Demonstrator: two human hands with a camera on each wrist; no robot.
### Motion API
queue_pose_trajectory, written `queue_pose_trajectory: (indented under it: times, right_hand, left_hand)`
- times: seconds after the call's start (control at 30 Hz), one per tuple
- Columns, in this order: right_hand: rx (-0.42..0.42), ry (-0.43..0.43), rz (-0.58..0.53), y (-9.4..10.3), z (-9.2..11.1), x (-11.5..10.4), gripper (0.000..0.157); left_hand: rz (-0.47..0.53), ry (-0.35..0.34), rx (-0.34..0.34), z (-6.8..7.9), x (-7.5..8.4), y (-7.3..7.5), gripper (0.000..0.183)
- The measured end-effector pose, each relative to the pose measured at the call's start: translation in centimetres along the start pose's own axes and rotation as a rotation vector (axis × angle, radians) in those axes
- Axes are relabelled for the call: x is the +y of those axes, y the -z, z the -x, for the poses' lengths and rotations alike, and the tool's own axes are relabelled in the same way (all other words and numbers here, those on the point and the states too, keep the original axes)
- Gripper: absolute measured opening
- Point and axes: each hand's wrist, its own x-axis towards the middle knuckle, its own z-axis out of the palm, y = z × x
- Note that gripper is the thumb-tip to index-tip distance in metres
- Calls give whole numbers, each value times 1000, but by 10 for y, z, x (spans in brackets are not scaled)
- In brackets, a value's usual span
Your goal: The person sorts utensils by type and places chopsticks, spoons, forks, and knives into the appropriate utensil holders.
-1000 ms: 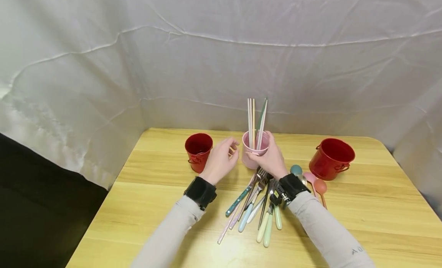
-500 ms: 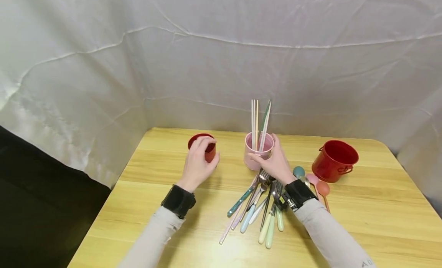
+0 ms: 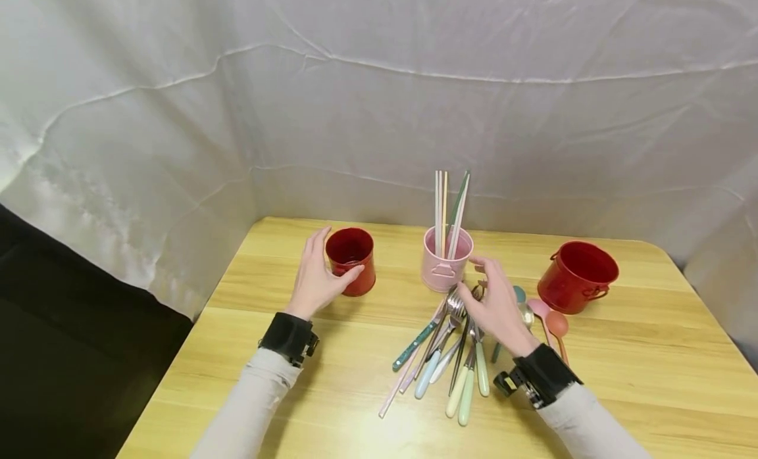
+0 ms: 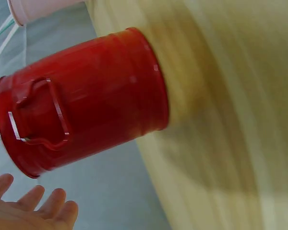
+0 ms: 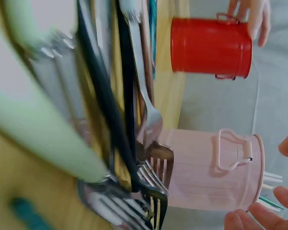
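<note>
My left hand (image 3: 314, 285) is spread around the near left side of a small red metal bucket (image 3: 362, 283), thumb in front and fingers behind. In the left wrist view, a gap shows between those fingers (image 4: 53, 206) and the bucket's rim. A pink bucket (image 3: 435, 269) stands upright, holding several chopsticks (image 3: 438, 212) that stick up above it. Just right of it, my right hand (image 3: 500, 308) hovers with fingers loosely bent and nothing between them. Beneath this hand lies a pile of cutlery, with forks (image 3: 454, 304) pointing toward the pink bucket.
A second red bucket (image 3: 565, 291) stands at the right. In front of it lie several spoons, among them an orange spoon (image 3: 556, 323). Pastel-handled cutlery, a teal-handled piece (image 3: 414, 346) and loose pink chopsticks (image 3: 391, 393) fan toward the front. A pale curtain (image 3: 379, 130) hangs behind the table.
My left hand has moved left, from beside the pink bucket to the left red bucket. The right hand has let go of the pink bucket and drawn back toward the right.
</note>
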Motion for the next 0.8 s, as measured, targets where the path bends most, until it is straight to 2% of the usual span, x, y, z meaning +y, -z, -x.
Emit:
queue_pose_trajectory:
  times: [0.2,0.47,0.8]
  right_hand:
    - [-87,-26,113,13,21,1,29]
    - [-231,-40,273,20,39,9,5]
    - [-335,-98,388,24,50,10,12]
  left_hand:
    - [49,72,-43,-1,-6,-6,108]
    - [134,118,-23,-7,-13,-17,111]
    - [171,120,-6,-12,-12,-25,114]
